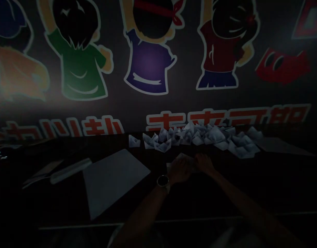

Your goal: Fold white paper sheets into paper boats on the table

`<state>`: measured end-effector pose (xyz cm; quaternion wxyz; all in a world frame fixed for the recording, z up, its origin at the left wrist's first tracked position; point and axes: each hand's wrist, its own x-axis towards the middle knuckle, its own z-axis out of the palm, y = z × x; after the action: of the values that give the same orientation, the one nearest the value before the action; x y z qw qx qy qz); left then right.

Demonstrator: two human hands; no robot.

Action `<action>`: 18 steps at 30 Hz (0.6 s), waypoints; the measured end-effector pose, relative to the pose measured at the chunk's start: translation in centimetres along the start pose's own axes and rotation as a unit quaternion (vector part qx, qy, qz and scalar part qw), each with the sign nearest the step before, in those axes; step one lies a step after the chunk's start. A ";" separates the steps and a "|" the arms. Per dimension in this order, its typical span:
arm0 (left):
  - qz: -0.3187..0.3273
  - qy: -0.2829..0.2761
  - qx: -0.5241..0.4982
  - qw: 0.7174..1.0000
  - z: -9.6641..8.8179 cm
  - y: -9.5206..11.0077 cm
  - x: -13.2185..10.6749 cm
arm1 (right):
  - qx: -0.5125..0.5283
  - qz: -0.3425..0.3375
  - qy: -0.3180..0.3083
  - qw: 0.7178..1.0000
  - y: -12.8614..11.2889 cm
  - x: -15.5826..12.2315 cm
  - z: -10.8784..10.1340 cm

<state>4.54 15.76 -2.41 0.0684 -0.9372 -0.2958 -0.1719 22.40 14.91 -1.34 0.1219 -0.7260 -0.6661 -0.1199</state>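
At your bare left hand and right hand lay one white, folded piece of paper; both touched it, but I could not tell whether either gripped it. Just beyond them were white folded-paper boats, too overlapped to count; leftward, one flat white rectangular paper sheet.

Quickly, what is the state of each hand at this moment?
Left hand: over the white paper; too dark to tell whether it grips.
Right hand: at the paper's right end; whether open or closed cannot be told.
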 end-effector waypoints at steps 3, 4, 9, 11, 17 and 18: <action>-0.028 -0.010 -0.011 1.000 -0.4 0.1 -0.9 | -0.003 0.004 0.004 1.000 -0.2 -0.2 -0.1; -0.035 -0.011 -0.016 0.999 -0.7 0.0 -1.3 | -0.004 0.006 0.005 1.000 -0.2 -0.2 -0.1; -0.060 -0.059 -0.053 0.995 -2.9 -0.4 -4.1 | -0.008 0.037 0.015 0.999 0.3 -0.3 0.1; -0.066 -0.082 -0.059 0.993 -3.7 -0.4 -4.9 | -0.009 0.061 0.019 0.998 1.0 -0.3 0.1; -0.066 -0.084 -0.053 0.993 -4.4 -0.4 -5.3 | -0.010 0.077 0.061 0.995 1.2 -1.0 -0.9; -0.066 -0.081 -0.052 0.993 -4.3 -0.4 -5.3 | -0.003 0.044 0.075 0.996 0.7 -1.3 -1.0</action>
<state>-0.99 12.29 -0.30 -0.0160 -0.9289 -0.3519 -0.1143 22.94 13.35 -0.83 0.1741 -0.7439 -0.6224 -0.1702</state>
